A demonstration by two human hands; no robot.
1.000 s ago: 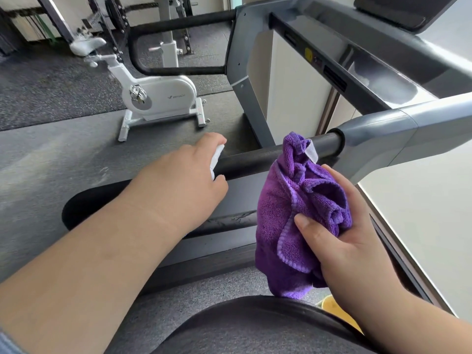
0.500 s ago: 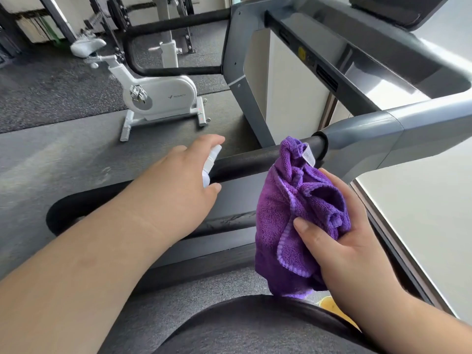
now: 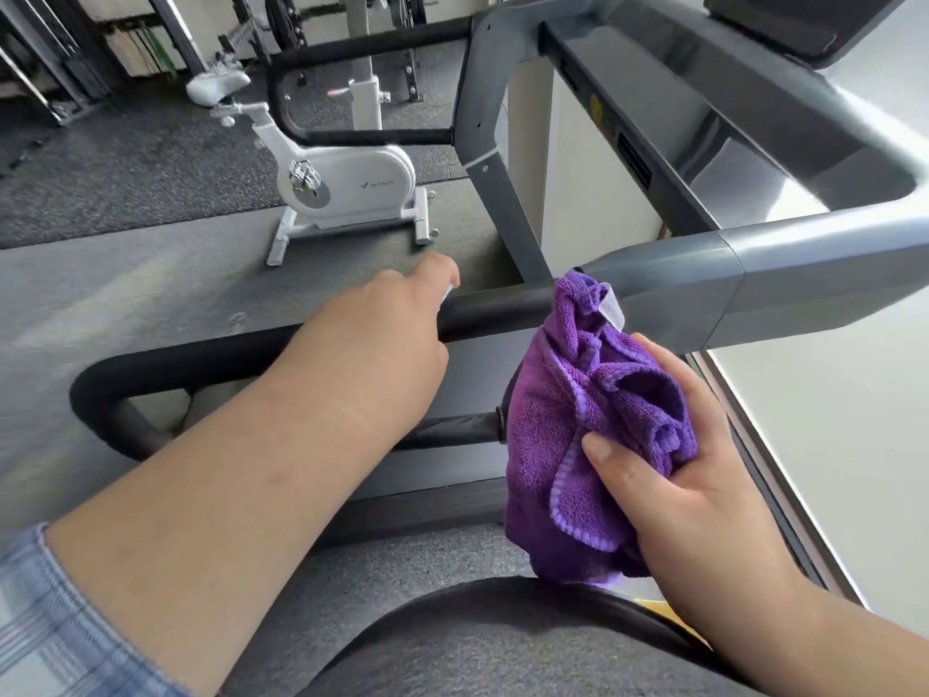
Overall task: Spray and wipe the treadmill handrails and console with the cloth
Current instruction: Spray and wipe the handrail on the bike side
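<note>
A: Where did the two hands stand at that point?

B: The left hand [image 3: 372,339] hovered over the black padded treadmill handrail [image 3: 497,309], its grip closed round a small white spray bottle [image 3: 446,295], of which only a sliver showed under the forefinger. The nozzle end sat just beside the rail.

A: And the other?

B: The right hand [image 3: 704,475] had its grip clamped on a bunched purple microfibre cloth [image 3: 588,445], thumb pressed into the folds. The cloth hung to the right of the left grip, its top edge and white label touching or just in front of the rail, near the grey plastic arm housing [image 3: 668,289].

A: How far along was the job?

B: Early, by the look of it. The spraying of this near rail seemed to be the step in hand; no wetness could be made out on it. The wiping of that rail, the far black handrail loop [image 3: 352,47] beyond both grips, and the dark console [image 3: 784,22] above the right grip all appeared left to do.
</note>
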